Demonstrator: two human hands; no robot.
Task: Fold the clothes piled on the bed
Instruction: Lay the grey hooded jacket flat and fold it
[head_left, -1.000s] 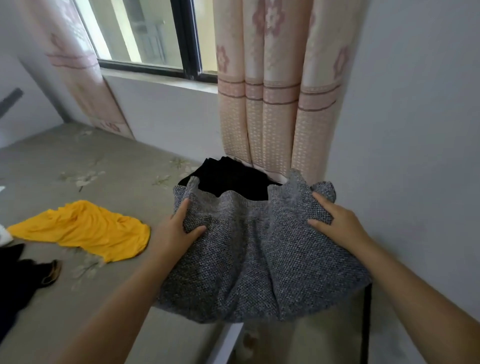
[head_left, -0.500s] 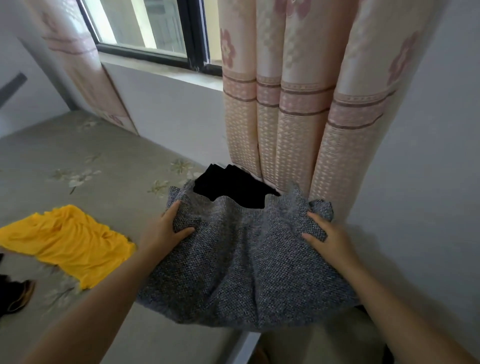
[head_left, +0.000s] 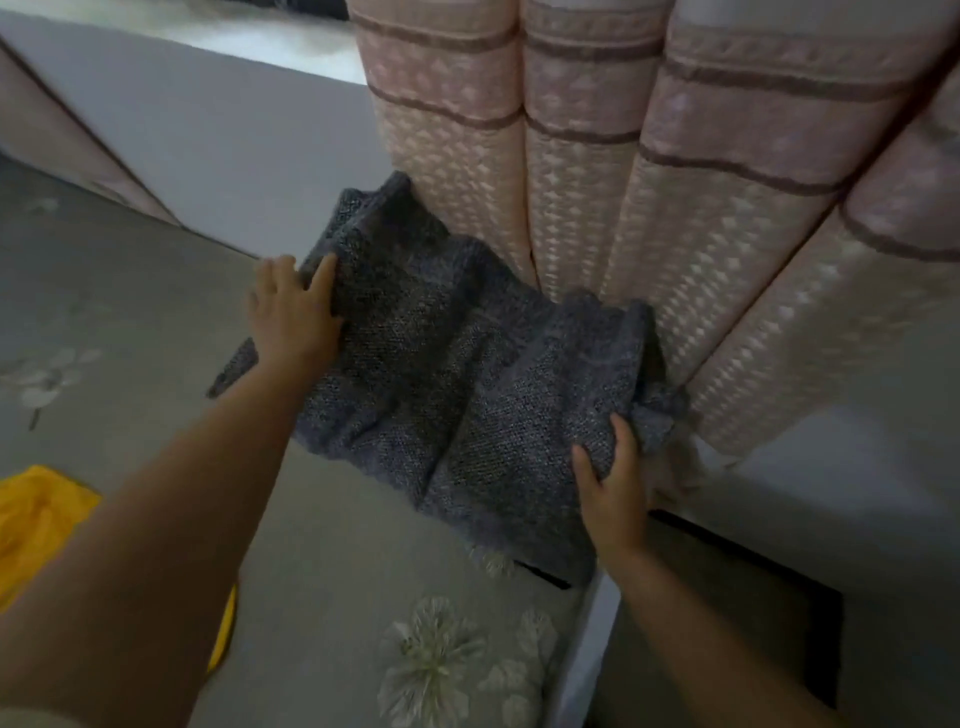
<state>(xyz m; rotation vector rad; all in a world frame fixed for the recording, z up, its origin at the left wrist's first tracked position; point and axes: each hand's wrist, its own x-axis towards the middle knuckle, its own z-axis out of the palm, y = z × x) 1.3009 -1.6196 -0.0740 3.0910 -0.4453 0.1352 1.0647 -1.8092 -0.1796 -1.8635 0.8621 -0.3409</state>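
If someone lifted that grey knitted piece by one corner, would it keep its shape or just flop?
Most likely flop: the grey knit garment already lies in deep soft ridges between the left hand and right hand. Its coarse weave looks thick, so probably fairly weighty and not slippery. Its near edge sags at the bed edge, suggesting no stiffness.

1. A pink patterned curtain (head_left: 649, 218) with darker stripes hangs in thick folds down to the corner of the bed.
2. A pale grey wall (head_left: 208, 135) runs below a light window sill (head_left: 270, 36).
3. The bed (head_left: 337, 571) carries a grey sheet printed with pale flowers.
4. A second curtain (head_left: 47, 150) hangs at the far left.
5. Daylight is soft and dim.
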